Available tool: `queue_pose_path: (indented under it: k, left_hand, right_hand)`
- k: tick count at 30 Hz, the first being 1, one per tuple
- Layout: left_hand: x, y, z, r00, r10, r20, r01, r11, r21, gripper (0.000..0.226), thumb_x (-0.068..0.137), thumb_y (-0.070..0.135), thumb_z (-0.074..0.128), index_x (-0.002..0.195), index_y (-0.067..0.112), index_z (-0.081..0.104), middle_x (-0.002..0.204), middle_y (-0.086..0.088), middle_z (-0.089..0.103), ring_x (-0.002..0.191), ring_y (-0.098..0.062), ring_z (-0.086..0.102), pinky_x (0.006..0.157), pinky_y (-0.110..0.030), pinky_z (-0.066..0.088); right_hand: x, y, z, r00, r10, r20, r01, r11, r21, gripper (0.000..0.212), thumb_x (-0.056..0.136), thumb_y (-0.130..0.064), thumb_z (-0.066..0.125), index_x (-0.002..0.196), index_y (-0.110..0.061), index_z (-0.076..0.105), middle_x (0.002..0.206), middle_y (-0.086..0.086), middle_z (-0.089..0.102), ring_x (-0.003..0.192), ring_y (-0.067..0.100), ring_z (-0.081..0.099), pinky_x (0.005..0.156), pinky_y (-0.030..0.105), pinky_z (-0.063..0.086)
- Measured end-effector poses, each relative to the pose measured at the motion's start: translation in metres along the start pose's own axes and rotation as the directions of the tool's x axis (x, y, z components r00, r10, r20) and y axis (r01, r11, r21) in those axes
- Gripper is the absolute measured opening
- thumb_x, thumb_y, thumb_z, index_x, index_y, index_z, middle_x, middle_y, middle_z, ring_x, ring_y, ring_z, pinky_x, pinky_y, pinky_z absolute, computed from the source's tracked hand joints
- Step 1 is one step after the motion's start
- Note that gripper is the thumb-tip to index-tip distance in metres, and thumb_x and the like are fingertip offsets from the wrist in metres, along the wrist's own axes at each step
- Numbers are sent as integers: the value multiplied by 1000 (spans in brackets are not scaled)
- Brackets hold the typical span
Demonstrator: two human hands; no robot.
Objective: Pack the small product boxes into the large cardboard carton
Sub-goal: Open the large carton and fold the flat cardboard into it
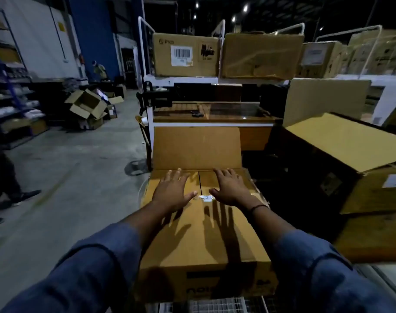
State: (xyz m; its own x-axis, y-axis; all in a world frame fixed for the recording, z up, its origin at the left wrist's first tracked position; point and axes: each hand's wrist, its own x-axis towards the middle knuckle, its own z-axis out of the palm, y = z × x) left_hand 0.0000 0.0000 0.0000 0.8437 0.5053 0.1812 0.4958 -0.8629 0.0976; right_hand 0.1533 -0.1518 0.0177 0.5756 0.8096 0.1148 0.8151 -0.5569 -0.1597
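Observation:
A large brown cardboard carton (192,240) stands in front of me on a wire surface. Its near flap lies folded down over the top, two inner flaps meet at a dark seam, and the far flap (197,147) stands upright. My left hand (173,192) presses flat on the left inner flap, fingers spread. My right hand (229,188) lies flat on the right inner flap, fingers spread. A scrap of white tape (206,197) sits between my thumbs. No small product boxes show; the inside of the carton is hidden.
A wooden workbench (215,114) with a white frame stands behind the carton, with two cartons (185,55) on its upper shelf. Another big carton (350,159) lies tilted at the right. Opened boxes (88,107) litter the floor at the left, near shelving. A person's legs (3,181) are at far left.

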Motion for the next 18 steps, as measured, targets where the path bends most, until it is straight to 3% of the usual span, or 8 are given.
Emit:
queue_pose_path:
  k: [7,11,18]
  left_hand:
    - [6,4,41,991,-12,131,11,1000,14,77,102,71,25,165,29,15,174,-3,9,158,-37,3,125,-52,11]
    - [-2,9,56,982,-17,188,7,999,53,77,101,71,25,165,29,16,168,-4,29,157,-35,9,123,-57,8]
    - [3,21,16,994,-33,107,30,999,27,75,100,72,28,163,31,22,159,-8,42,154,-34,17,122,-59,8]
  right_hand:
    - [13,6,47,981,8,195,-12,1000,21,78,100,-50,56,162,-21,19,162,14,37,151,35,26,122,53,18]
    - [12,6,62,963,10,268,-14,1000,13,72,97,-53,57,155,-21,29,152,15,47,142,36,38,118,52,24]
    - [11,9,28,981,-59,187,58,998,9,63,98,-54,56,149,-21,40,146,13,54,139,38,43,119,57,22]
